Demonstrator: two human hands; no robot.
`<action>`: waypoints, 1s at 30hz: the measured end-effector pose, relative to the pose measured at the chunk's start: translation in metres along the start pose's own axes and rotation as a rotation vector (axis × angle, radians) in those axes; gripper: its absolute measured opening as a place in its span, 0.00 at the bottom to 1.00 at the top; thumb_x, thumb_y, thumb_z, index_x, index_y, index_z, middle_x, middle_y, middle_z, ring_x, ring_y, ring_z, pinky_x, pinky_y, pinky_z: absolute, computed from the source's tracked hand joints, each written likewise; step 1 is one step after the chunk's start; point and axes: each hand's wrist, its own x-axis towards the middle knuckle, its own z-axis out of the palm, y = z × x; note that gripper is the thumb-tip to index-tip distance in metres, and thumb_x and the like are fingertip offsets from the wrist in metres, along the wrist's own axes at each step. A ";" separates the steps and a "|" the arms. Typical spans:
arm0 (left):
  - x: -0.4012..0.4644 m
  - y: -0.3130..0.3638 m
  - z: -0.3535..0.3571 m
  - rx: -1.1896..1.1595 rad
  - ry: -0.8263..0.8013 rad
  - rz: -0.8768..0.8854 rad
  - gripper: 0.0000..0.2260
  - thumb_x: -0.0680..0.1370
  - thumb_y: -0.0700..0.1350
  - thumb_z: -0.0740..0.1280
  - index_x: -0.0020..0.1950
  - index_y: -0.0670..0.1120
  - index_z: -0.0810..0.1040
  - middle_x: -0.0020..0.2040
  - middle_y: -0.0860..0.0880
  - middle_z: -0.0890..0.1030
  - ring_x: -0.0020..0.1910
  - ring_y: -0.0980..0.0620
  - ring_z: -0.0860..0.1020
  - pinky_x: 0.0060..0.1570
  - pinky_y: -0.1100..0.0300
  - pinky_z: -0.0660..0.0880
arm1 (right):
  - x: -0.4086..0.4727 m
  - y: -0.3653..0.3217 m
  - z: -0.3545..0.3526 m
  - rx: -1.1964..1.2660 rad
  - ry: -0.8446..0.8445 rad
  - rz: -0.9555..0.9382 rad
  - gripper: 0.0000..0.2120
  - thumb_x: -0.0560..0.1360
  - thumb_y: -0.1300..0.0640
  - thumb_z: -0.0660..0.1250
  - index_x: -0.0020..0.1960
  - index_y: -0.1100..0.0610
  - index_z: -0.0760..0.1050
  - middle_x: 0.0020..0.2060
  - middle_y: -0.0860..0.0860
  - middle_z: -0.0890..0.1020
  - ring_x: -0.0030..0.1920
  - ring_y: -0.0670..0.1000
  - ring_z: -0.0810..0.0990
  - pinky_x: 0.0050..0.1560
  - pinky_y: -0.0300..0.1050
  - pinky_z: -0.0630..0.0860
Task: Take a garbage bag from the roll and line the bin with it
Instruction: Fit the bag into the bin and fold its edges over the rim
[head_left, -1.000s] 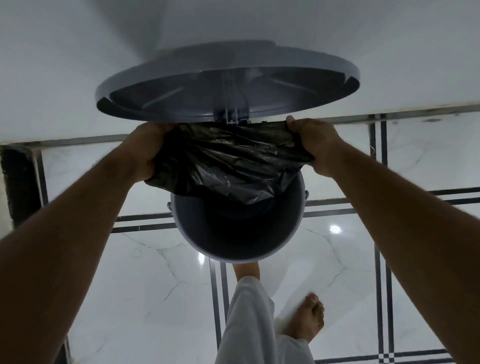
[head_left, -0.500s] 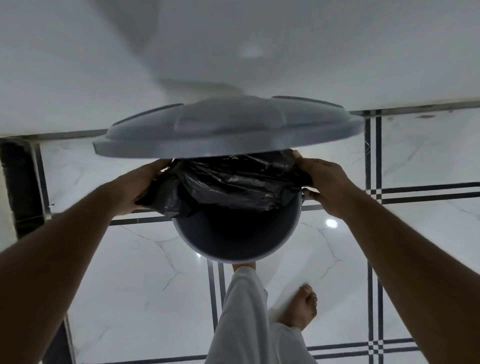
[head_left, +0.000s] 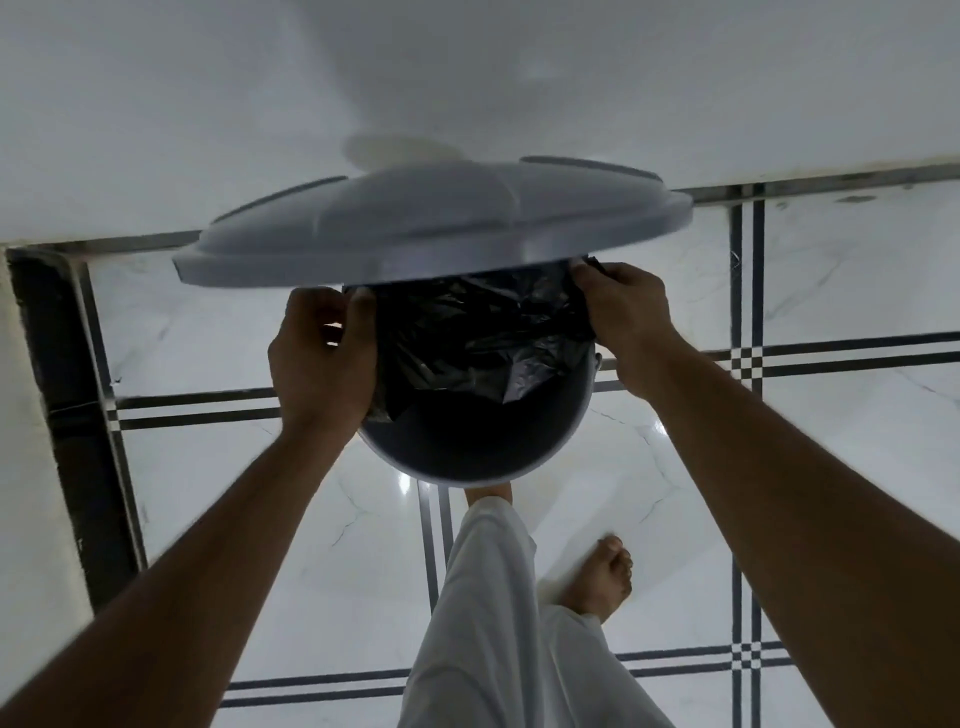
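A round grey bin (head_left: 475, 467) stands on the floor below me, its grey lid (head_left: 431, 228) raised and hanging over the far rim. A crumpled black garbage bag (head_left: 478, 338) lies in the bin's mouth, covering the far half of the opening. My left hand (head_left: 322, 358) pinches the bag's edge at the bin's left rim. My right hand (head_left: 628, 317) grips the bag's edge at the right rim, just under the lid. The roll is not in view.
White marble floor tiles with dark stripe borders (head_left: 750, 358) surround the bin. A white wall (head_left: 467, 78) rises behind it and a dark vertical strip (head_left: 72, 415) runs at the left. My white-trousered leg (head_left: 488, 623) and bare foot (head_left: 602, 582) are just in front of the bin.
The lid has swung down from showing its underside to showing its top. Both hands moved down with the bag's edges to the bin's rim.
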 end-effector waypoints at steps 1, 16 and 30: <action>0.001 -0.002 0.001 -0.011 -0.011 0.002 0.12 0.83 0.55 0.69 0.53 0.46 0.80 0.43 0.59 0.81 0.40 0.72 0.79 0.41 0.77 0.68 | 0.001 -0.001 0.002 -0.004 0.009 0.000 0.10 0.83 0.48 0.73 0.55 0.54 0.86 0.43 0.48 0.86 0.43 0.49 0.84 0.42 0.40 0.78; -0.004 0.008 -0.010 0.259 0.043 0.212 0.13 0.83 0.56 0.66 0.46 0.50 0.81 0.38 0.53 0.82 0.41 0.46 0.81 0.42 0.56 0.73 | -0.027 -0.007 0.012 -0.421 0.346 -0.402 0.26 0.82 0.46 0.71 0.75 0.58 0.74 0.69 0.56 0.78 0.71 0.59 0.74 0.65 0.49 0.70; 0.006 0.027 0.013 0.029 -0.107 -0.135 0.06 0.77 0.47 0.71 0.40 0.48 0.82 0.36 0.54 0.83 0.38 0.51 0.80 0.46 0.57 0.78 | -0.052 -0.043 0.077 -0.738 -0.166 -0.823 0.19 0.84 0.54 0.65 0.75 0.52 0.78 0.65 0.57 0.84 0.65 0.58 0.82 0.65 0.58 0.82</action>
